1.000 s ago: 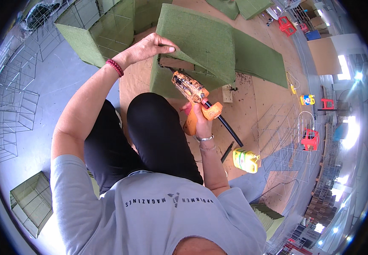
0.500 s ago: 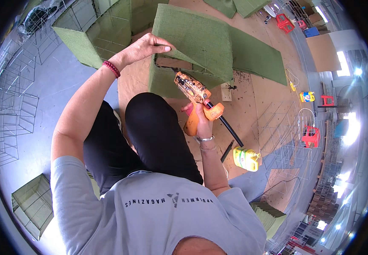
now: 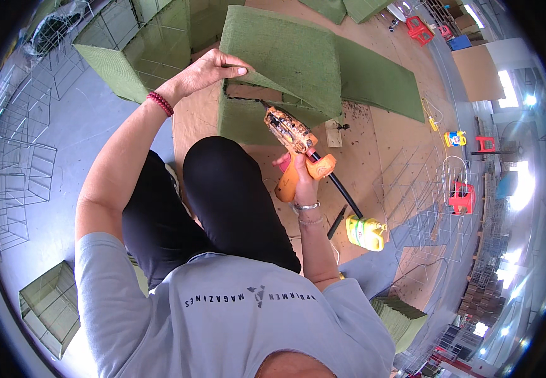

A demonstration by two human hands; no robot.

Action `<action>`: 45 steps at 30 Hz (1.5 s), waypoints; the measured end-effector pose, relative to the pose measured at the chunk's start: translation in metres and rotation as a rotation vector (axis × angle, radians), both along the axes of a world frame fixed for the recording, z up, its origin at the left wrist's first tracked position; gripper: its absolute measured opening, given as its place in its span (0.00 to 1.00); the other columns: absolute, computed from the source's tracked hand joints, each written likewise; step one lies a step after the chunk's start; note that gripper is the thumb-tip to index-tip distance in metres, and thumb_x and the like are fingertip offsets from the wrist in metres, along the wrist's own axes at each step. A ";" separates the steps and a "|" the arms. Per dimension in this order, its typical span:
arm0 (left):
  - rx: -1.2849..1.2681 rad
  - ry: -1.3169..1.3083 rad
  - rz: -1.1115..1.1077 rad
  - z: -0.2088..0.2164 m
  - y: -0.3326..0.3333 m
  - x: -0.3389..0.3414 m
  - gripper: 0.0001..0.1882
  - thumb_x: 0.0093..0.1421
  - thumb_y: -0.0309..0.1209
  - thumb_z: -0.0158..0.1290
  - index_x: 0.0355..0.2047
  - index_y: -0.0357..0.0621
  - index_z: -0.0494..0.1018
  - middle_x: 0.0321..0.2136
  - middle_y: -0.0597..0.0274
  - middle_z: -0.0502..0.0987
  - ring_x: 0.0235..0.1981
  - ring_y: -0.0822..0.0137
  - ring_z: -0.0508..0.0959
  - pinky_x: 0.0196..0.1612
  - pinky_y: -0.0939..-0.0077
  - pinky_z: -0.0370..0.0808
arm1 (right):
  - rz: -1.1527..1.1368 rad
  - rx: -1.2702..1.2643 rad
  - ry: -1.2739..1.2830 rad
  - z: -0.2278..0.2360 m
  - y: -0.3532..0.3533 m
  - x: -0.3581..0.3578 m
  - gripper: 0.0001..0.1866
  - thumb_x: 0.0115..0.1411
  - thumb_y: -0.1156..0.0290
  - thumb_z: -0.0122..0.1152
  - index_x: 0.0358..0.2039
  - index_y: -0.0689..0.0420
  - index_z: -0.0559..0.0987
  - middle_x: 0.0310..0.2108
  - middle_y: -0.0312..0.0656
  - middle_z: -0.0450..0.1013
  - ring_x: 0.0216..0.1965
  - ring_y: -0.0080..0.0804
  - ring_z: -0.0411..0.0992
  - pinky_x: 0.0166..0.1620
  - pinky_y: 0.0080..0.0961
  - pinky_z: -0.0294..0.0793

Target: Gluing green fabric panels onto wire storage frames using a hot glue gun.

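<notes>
My left hand (image 3: pixel 213 70) pinches the corner of a green woven fabric (image 3: pixel 285 47), lifting it off the near edge of a box-shaped frame (image 3: pixel 241 123) wrapped in the same fabric. Through the gap, brown board and a black line of glue along the edge can be seen. My right hand (image 3: pixel 306 183) is wrapped round the handle of an orange glue gun (image 3: pixel 290 129), stained dark on its barrel. A black glue stick (image 3: pixel 346 196) juts from the gun's back end. Its nozzle is at the frame's near edge, below the raised fabric.
A green panel (image 3: pixel 380 79) lies to the right of the frame. Yellow bottle (image 3: pixel 365 233) and a black stick (image 3: pixel 336 222) are right of my forearm. Open green boxes (image 3: pixel 109 63) stand at the far left, wire frames (image 3: pixel 15 189) at left and right. Red stool (image 3: pixel 461 197) farther right.
The glue gun's nozzle has shifted slightly to the right along the frame's edge, and more of the black line shows behind it. My left hand still holds the fabric up.
</notes>
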State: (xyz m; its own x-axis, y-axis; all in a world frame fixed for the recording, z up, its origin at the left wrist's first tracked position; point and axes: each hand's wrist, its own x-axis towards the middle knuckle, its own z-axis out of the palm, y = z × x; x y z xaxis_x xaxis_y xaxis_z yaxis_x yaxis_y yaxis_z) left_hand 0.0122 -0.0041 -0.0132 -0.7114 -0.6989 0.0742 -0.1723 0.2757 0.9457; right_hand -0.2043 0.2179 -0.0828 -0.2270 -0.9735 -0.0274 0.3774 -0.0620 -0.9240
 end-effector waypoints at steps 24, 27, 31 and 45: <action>-0.064 -0.056 0.034 0.005 0.003 0.000 0.15 0.62 0.39 0.51 0.44 0.46 0.77 0.37 0.66 0.79 0.42 0.78 0.73 0.52 0.76 0.68 | -0.046 -0.018 -0.077 -0.005 0.003 -0.005 0.15 0.65 0.65 0.48 0.45 0.63 0.68 0.30 0.41 0.70 0.33 0.31 0.72 0.42 0.31 0.74; -0.071 -0.053 0.017 0.003 0.001 0.001 0.15 0.62 0.39 0.51 0.44 0.46 0.77 0.37 0.65 0.79 0.42 0.77 0.73 0.52 0.75 0.68 | -0.055 -0.036 -0.106 -0.001 0.004 -0.004 0.15 0.65 0.65 0.48 0.45 0.63 0.67 0.30 0.41 0.70 0.33 0.30 0.72 0.42 0.31 0.74; -0.001 -0.042 0.026 0.005 0.003 0.000 0.16 0.61 0.39 0.51 0.43 0.42 0.77 0.38 0.61 0.79 0.45 0.72 0.73 0.56 0.76 0.64 | -0.060 -0.032 -0.105 -0.002 0.006 -0.007 0.15 0.65 0.64 0.48 0.45 0.63 0.67 0.30 0.41 0.70 0.33 0.29 0.71 0.42 0.31 0.75; 0.024 -0.022 0.040 0.005 0.004 0.000 0.16 0.61 0.37 0.51 0.43 0.40 0.77 0.38 0.61 0.79 0.44 0.72 0.73 0.56 0.76 0.63 | -0.118 -0.020 -0.043 -0.001 0.009 -0.017 0.15 0.65 0.61 0.46 0.45 0.59 0.66 0.30 0.41 0.68 0.32 0.31 0.70 0.41 0.39 0.75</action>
